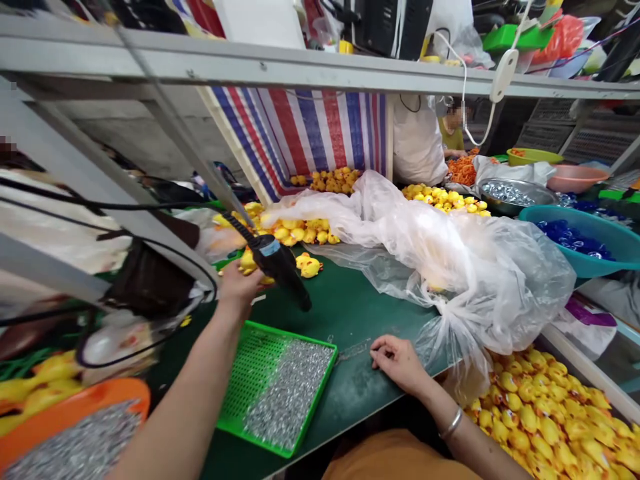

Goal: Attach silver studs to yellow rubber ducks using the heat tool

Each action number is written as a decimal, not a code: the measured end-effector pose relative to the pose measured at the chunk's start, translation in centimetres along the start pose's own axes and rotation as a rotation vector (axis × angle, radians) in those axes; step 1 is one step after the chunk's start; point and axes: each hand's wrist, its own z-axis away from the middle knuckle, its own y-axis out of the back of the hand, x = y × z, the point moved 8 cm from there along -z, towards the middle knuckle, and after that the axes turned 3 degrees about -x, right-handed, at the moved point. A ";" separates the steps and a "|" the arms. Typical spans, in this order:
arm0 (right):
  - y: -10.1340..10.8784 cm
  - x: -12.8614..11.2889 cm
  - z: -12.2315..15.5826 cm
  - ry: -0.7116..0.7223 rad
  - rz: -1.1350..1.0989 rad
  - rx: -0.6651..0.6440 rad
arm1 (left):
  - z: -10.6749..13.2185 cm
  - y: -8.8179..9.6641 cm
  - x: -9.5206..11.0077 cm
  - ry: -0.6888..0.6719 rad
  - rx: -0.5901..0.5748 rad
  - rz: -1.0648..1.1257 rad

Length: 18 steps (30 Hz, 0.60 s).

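Note:
My left hand reaches forward past the hanging black tool, its fingers closed around a yellow toy duck and partly hidden. Just right of the tool another duck lies on the green tabletop. My right hand rests low over the table's near side, fingers curled and thumb pressed in; whether a small thing is between them I cannot make out. Between my arms sits a green perforated tray, its right part covered with small shiny silvery pieces.
A large clear plastic bag lies across the table's right side. Yellow ducks fill a bin at lower right. An orange tray stands at lower left. Overhead runs a metal shelf; a teal basin stands right.

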 end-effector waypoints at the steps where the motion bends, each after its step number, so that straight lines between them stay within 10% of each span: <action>1: 0.1 0.0 0.0 0.001 -0.015 0.008 | 1.5 1.2 -0.2 0.074 0.031 0.076; 6: -0.2 -0.3 0.4 -0.095 -0.286 -0.026 | 11.2 4.5 1.1 0.121 0.047 0.320; 11: -3.0 -3.8 2.2 -0.120 -0.594 -0.174 | 19.1 -1.2 -0.2 0.277 -0.234 0.409; 18: -4.4 -6.1 4.1 -0.194 -0.788 -0.234 | 21.8 -7.1 -1.4 0.150 -0.439 0.325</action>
